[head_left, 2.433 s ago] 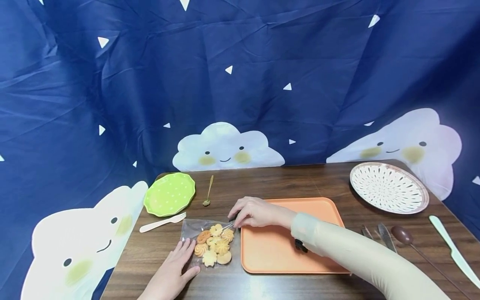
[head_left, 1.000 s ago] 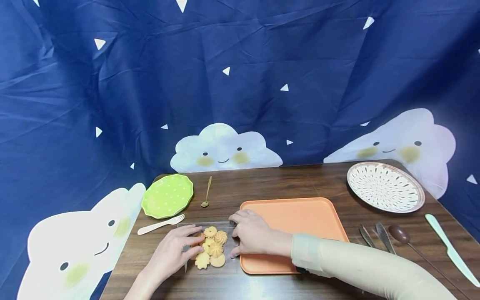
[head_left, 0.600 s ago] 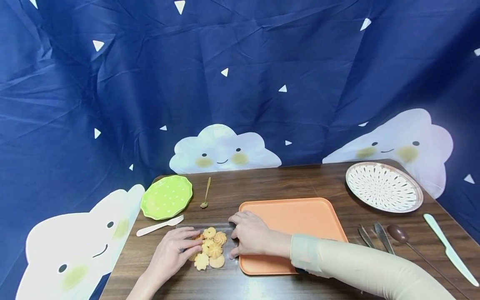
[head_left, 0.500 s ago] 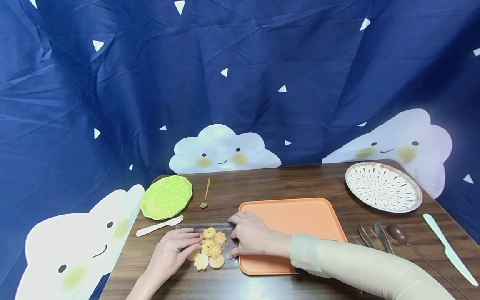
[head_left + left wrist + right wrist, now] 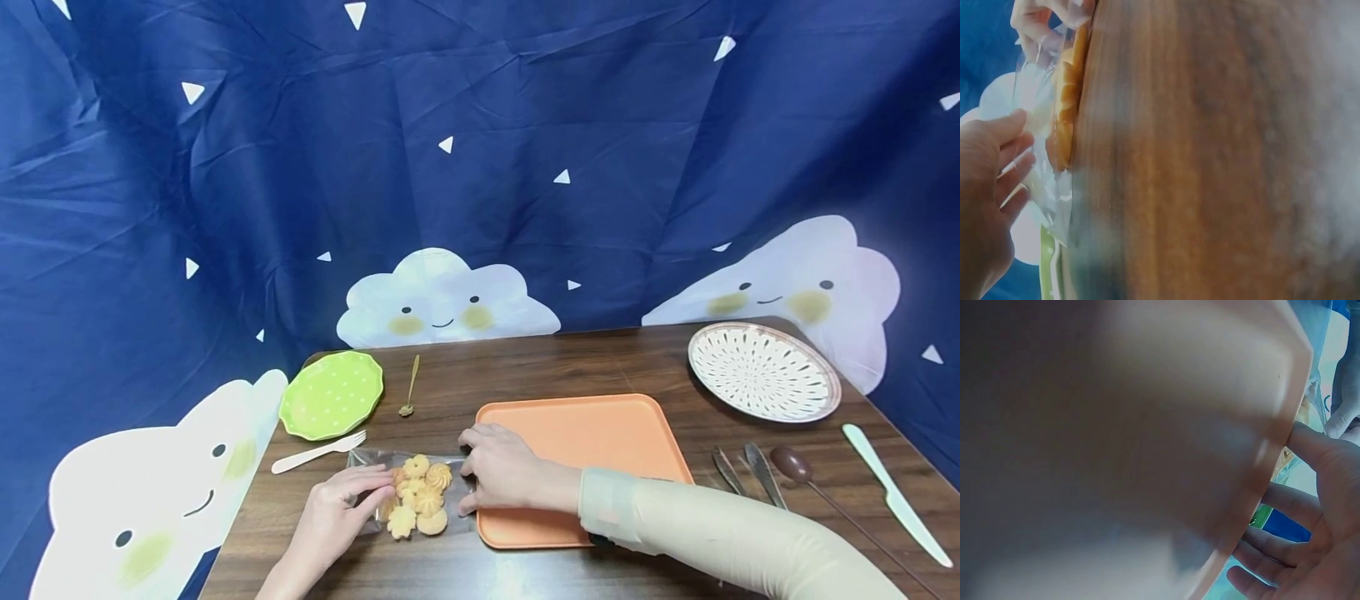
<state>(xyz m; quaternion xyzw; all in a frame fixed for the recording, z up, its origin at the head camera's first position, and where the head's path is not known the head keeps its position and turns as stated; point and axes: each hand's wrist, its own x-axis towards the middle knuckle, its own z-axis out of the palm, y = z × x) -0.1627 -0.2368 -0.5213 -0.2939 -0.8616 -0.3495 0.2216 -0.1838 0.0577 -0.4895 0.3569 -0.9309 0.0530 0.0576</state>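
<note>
Left hand (image 5: 333, 508) had moved in beside the cookies (image 5: 427, 500) at the bag's (image 5: 455, 493) left end, whether pinching unclear, opposite the right hand (image 5: 506, 468), grip spread, lower-centre frame.

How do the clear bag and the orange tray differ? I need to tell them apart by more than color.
The clear bag is see-through and limp; the orange tray is opaque with a raised rim.
The clear bag has cookies inside; no cookies show on the orange tray.
The orange tray looks larger than the clear bag.
Both rest on the wooden table.
</note>
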